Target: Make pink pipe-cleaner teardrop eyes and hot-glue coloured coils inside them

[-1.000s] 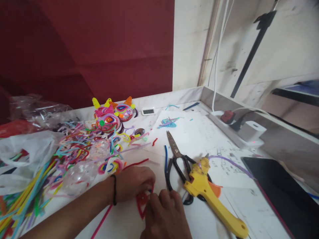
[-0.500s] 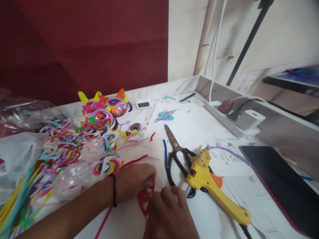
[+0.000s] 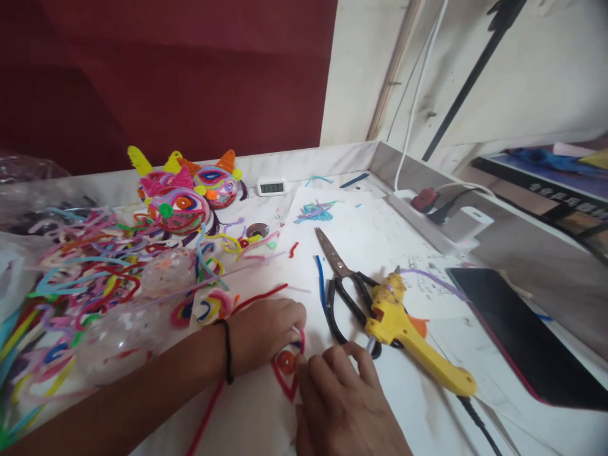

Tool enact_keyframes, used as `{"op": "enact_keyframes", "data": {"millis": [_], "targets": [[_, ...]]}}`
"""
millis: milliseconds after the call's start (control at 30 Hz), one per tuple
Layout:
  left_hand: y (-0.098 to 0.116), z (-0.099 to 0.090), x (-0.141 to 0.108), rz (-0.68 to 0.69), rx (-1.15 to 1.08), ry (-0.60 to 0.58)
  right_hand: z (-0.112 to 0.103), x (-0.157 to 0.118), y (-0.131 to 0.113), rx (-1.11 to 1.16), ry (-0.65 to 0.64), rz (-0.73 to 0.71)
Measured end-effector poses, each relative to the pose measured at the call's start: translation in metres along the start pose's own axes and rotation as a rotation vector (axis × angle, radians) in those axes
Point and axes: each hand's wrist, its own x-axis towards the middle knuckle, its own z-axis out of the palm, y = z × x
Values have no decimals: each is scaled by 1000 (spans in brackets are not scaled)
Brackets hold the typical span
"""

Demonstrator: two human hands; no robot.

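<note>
Red-edged eye piece (image 3: 286,364) between both hands (image 3: 270,332) (image 3: 342,399), touching each.

Looks like a small craft workspace — home or workshop, impossible to tell. Shown by a marble-edged table (image 3: 332,159) strewn with fuzzy coloured stems (image 3: 95,260), decorated animal-like heads (image 3: 179,212), scissors (image 3: 341,271) and a yellow glue gun (image 3: 415,345) — set against a scuffed pale wall (image 3: 361,63).
</note>
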Motion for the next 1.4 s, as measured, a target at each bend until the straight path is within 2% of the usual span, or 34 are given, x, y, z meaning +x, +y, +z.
{"op": "enact_keyframes", "data": {"millis": [433, 700, 833, 900, 1067, 1133, 1233, 1400], "targets": [[-6, 3, -12, 45, -134, 135, -4, 1, -2, -41, 3, -21], [-7, 5, -22, -18, -261, 203, -4, -2, 1, -21, 12, -36], [-12, 11, -27, -55, -458, 208, -7, -2, 1, -3, 15, -44], [-13, 11, -31, -72, -487, 249, -10, -2, 0, 17, 21, -39], [-12, 11, -49, 18, -224, 411, -20, -5, 2, 37, 65, -27], [-13, 14, -59, 55, -127, 418, -27, -7, 4, 30, 83, -22], [-15, 22, -70, 115, 19, 414, -37, -10, 10, -31, 24, -72], [-15, 33, -76, 220, 208, 444, -47, -14, 16, -81, 8, -148]]}}
